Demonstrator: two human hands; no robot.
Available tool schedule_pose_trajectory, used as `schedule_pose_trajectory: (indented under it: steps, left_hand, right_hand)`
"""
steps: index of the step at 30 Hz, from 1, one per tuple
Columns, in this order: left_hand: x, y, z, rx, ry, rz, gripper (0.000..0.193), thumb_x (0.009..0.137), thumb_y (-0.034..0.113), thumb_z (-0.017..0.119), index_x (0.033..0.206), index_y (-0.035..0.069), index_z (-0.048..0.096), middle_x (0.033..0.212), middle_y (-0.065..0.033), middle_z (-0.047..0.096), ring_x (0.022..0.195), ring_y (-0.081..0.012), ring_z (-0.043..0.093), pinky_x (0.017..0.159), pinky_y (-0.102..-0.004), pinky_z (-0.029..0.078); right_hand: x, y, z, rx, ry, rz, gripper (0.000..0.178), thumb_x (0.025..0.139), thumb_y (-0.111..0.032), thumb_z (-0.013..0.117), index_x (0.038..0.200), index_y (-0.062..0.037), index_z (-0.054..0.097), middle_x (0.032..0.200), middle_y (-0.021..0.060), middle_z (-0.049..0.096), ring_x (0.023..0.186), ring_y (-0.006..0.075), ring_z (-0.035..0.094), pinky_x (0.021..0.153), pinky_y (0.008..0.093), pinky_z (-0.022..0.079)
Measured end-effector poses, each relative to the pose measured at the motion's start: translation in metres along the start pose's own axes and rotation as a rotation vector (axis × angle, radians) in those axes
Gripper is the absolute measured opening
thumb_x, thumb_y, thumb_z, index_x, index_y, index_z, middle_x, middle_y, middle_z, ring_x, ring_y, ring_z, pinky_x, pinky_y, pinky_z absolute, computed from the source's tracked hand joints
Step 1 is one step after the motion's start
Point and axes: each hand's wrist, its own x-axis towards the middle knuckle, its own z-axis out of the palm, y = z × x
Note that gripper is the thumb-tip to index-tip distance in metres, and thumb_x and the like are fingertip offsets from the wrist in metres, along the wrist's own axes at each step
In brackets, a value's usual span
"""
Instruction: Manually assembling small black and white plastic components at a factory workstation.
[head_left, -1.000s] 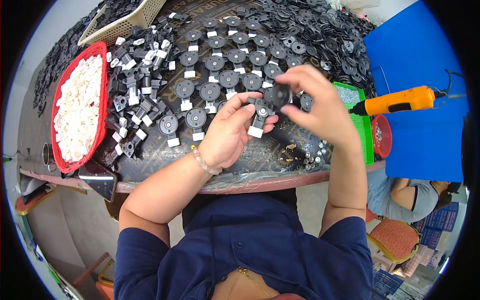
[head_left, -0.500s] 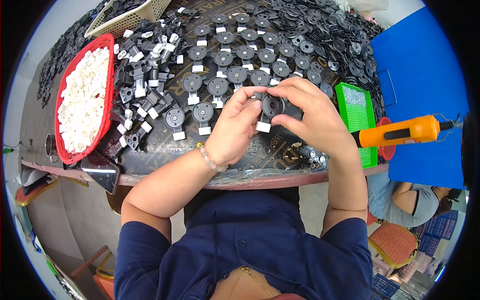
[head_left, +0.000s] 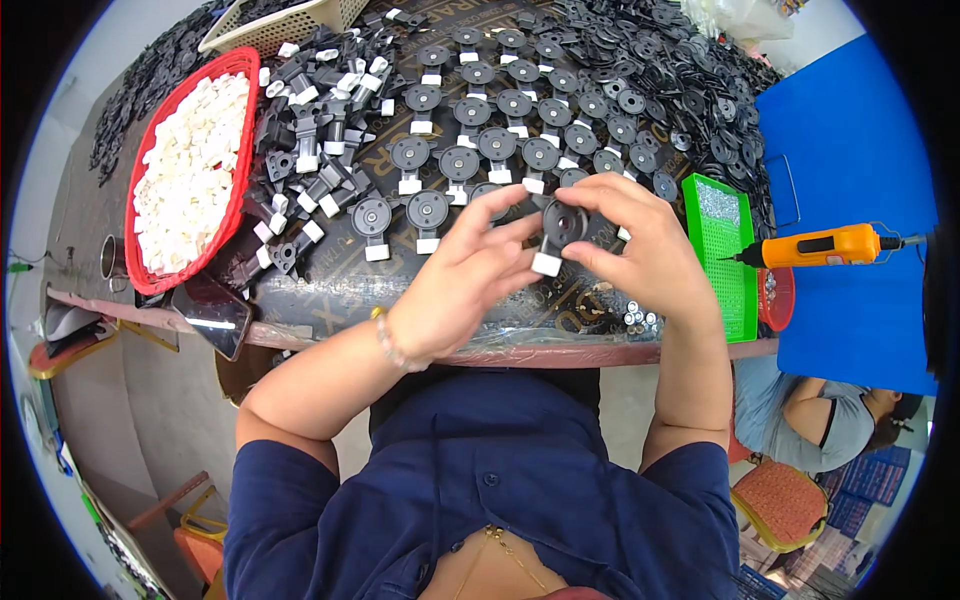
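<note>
In the head view, the round black plastic disc with a ringed centre (head_left: 572, 232) is now lying over the black plastic bracket with a white end cap (head_left: 546, 264), where a second ago it was hanging apart from it. The two parts are therefore being handled as one piece, though whether they are fastened is not showing.

The left hand (head_left: 450, 275) has been loosening since then: its fingers are spreading toward the bracket's left side, and contact at their tips is impossible to tell. The right hand (head_left: 648, 245) is pinching the disc's right side between curled fingers above and thumb below, its gap spanning only the disc.

Both forearms are rising from the lower edge and converging, elbows bent outward, so the piece is hovering above the dark table (head_left: 330, 295), just nearer the person than the rows of black wheel-topped pieces with white ends (head_left: 459, 163). The orange-and-black power screwdriver (head_left: 825, 246) is hanging to the right, untouched.
</note>
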Motion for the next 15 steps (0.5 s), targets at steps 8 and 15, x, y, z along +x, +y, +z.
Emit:
schedule_pose_trajectory:
  steps: [8,15]
  left_hand:
    - [-0.074,0.041,-0.073,1.481,0.55,0.752,0.033,0.091,0.004,0.062,0.123,0.003,0.065,0.133,-0.0169,0.058,0.122,-0.0318,0.056,0.104,-0.0403,0.043]
    - [-0.095,0.064,-0.105,1.988,0.897,0.712,0.037,0.086,0.015,0.075,0.121,0.007,0.067,0.12,-0.0151,0.06,0.111,-0.0331,0.057,0.097,-0.0433,0.043]
  right_hand:
    - [-0.011,0.03,0.036,-0.128,-0.117,0.062,0.046,0.078,-0.008,0.079,0.122,-0.0025,0.065,0.121,0.015,0.064,0.116,0.0346,0.06,0.101,0.041,0.048]
    - [0.009,0.034,0.054,-0.202,-0.059,0.061,0.047,0.081,-0.005,0.075,0.126,-0.0006,0.063,0.125,0.0154,0.062,0.117,0.0359,0.059,0.101,0.0407,0.048]
